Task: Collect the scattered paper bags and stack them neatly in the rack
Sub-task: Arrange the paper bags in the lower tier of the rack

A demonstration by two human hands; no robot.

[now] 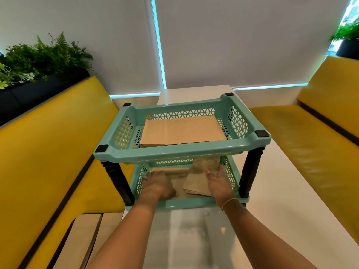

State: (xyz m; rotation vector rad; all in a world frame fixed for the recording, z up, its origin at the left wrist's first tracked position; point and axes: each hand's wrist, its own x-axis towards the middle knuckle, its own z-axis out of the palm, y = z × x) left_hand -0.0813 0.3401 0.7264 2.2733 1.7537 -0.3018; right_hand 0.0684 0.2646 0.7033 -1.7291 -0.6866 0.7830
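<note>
A two-tier mint-green rack [180, 153] with black legs stands on the white table [281, 210]. Its upper basket holds a flat stack of brown paper bags [182, 131]. Both my hands reach into the lower basket. My right hand [218, 182] holds a small stack of brown bags [198, 184] by its right edge, thumb on top, the stack tilted. My left hand [158, 184] lies palm down, blurred, on bags on the basket's left side; how its fingers lie is unclear.
Yellow bench seats flank the table, left [50, 152] and right [310, 133]. A planter with green ferns [38, 59] tops the left bench back. A second table edge [85, 235] shows at lower left. White blinds cover the window behind.
</note>
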